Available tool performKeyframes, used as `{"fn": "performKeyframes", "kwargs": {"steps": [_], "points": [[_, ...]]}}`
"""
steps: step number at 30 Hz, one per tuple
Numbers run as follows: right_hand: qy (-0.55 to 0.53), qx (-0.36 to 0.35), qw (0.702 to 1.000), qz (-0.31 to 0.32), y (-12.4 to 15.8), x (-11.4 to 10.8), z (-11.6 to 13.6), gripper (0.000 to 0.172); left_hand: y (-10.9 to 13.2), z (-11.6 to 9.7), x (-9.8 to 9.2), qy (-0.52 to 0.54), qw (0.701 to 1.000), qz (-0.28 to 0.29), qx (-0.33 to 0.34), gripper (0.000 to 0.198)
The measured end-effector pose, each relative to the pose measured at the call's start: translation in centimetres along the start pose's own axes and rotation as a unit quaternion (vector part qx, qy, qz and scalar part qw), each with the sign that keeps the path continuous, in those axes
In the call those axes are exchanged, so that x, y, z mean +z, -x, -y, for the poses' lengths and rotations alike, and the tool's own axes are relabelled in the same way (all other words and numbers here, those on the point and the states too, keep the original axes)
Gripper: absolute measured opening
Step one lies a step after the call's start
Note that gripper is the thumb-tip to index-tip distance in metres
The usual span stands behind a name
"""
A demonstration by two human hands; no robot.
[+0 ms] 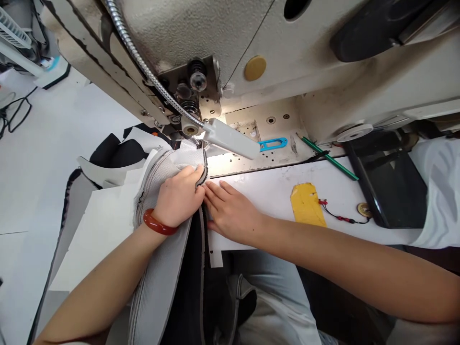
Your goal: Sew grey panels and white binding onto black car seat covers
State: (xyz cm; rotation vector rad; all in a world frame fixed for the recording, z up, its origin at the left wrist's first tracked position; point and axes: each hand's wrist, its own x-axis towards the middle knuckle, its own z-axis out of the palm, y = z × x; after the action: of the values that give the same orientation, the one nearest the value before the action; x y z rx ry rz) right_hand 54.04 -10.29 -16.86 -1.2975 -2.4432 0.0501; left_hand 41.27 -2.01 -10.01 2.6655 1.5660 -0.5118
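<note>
Layered grey and black fabric point(165, 278) with a dark stitched edge runs up under the needle area of a sewing machine point(223, 52). My left hand point(181, 194), wearing a red-brown bangle point(160, 223), is closed on this fabric near its edge, just in front of the needle area. Against the same edge, on its right side, my right hand point(233, 211) lies with fingers stretched out and close to my left fingertips. A grey lamp head point(232, 139) on a flexible metal neck hides part of the needle and presser foot.
Right of the needle lie a blue plastic piece point(273, 144), a green pencil point(330, 159), a yellow tag point(308, 203), a beaded cord point(345, 219) and a black phone-like slab point(390, 182). More fabric pieces point(120, 151) are heaped on the left. White cloth point(443, 187) hangs at the right.
</note>
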Motion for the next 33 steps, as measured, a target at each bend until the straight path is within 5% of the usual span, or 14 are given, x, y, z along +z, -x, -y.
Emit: {"fn": "performKeyframes", "kwargs": {"steps": [12, 21, 27, 30, 33], "points": [[-0.001, 0.015, 1.000, -0.001, 0.0, 0.1, -0.1, 0.063, 0.2, -0.1, 0.0, 0.023, 0.999, -0.033, 0.004, 0.053], [-0.022, 0.016, 1.000, 0.001, 0.0, -0.1, -0.4, 0.064, -1.2, 0.4, -0.2, 0.060, 0.996, 0.006, 0.060, 0.049], [-0.031, 0.043, 0.999, 0.012, -1.3, -0.1, -2.0, 0.059, -2.9, 0.4, -0.1, 0.063, 0.997, -0.040, 0.037, 0.041], [-0.058, 0.045, 0.997, 0.016, -1.5, -0.3, -1.8, 0.037, -3.7, 0.2, 0.0, 0.040, 0.997, -0.072, -0.006, 0.041], [-0.221, -0.021, 0.970, 0.097, -0.5, -0.9, 1.3, 0.026, -3.7, -0.2, -0.8, 0.006, 0.998, -0.058, -0.015, 0.043]]}}
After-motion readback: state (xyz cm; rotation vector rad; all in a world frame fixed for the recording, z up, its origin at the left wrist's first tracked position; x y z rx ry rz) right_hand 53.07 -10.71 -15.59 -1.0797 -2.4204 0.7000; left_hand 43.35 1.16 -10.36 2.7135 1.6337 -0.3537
